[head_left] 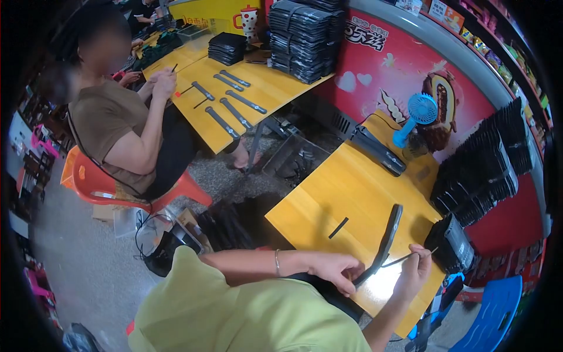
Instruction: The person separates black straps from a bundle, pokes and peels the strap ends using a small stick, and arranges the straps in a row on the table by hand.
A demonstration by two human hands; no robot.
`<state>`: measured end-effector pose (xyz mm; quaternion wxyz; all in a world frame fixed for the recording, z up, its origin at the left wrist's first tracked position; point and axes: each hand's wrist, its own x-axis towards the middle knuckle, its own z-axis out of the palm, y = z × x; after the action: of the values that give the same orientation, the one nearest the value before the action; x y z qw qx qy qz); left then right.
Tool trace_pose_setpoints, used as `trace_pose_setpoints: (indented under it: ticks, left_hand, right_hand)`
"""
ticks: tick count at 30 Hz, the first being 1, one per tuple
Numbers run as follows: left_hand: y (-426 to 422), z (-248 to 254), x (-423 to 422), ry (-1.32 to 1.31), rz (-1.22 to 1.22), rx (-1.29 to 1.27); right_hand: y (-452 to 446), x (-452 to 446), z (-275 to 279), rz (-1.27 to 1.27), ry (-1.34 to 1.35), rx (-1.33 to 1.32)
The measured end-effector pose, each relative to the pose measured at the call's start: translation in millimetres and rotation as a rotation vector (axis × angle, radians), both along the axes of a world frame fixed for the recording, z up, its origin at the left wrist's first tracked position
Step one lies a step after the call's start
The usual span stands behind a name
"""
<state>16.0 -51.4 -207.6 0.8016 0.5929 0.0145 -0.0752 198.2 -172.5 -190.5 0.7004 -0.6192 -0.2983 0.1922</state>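
Note:
Over the near yellow table (305, 205), my left hand (337, 271) grips the lower end of a long dark strap (385, 237), whose other end stands up and away from me. To its right, my right hand (413, 273) pinches a thin black strip (399, 259) that runs left toward the strap. Whether the strip touches the strap I cannot tell. A short black piece (338, 227) lies flat on the table, beyond my left hand.
A blue fan (417, 114) and a bundle of dark straps (378, 151) are at the table's back. Black stacks (450, 243) stand at right. A seated co-worker (123, 111) works at another yellow table (202, 126) bearing several straps.

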Motion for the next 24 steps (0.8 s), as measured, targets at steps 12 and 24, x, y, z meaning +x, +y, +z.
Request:
trace_pose_setpoints:
  ticks: [12, 24]
  left_hand:
    - [11, -13, 13, 0.029, 0.426, -0.455]
    - [24, 2, -17, 0.172, 0.010, -0.427]
  right_hand:
    - [13, -53, 21, 0.307, -0.384, -0.209]
    - [15, -25, -1, 0.179, 0.109, -0.105]
